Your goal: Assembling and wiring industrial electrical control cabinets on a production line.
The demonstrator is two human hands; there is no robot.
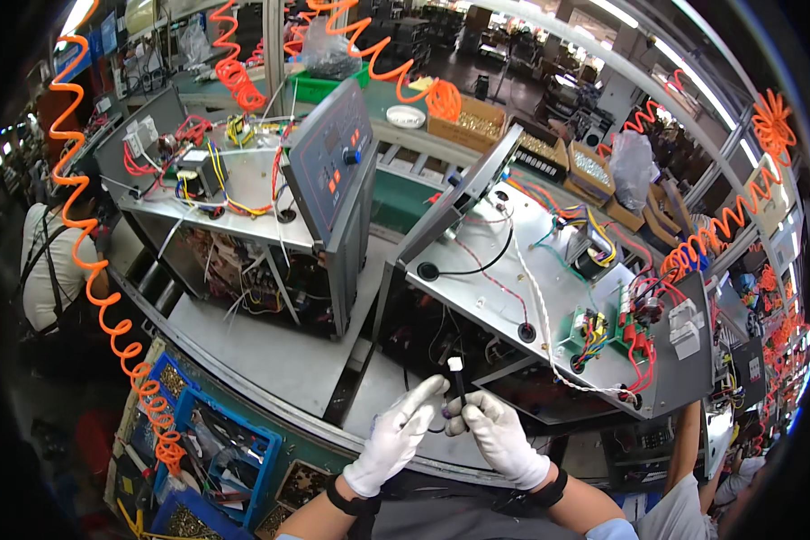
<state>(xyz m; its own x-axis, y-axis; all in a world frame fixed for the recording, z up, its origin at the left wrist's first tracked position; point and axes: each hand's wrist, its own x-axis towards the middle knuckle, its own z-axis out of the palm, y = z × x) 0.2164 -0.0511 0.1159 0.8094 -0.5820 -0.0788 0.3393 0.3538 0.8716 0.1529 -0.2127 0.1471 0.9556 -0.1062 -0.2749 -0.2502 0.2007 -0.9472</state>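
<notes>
Both my hands wear white gloves and are held close together in front of the right-hand machine chassis (486,243). Between the thumb and fingers of my right hand (504,441) is a black cable (460,387), standing roughly upright with a white connector (455,364) at its top end. My left hand (394,441) is just left of the cable, fingers stretched out and nothing visible in them. The chassis has an open side facing me, dark inside, and its metal top carries wires, green circuit boards (578,329) and a transformer (594,261).
A second chassis (234,211) with a grey control panel (331,162) stands on the left. Blue parts bins (229,450) sit at lower left. Orange coiled hoses (90,225) hang around. Cardboard boxes of hardware (468,124) line the back. People are at left and lower right.
</notes>
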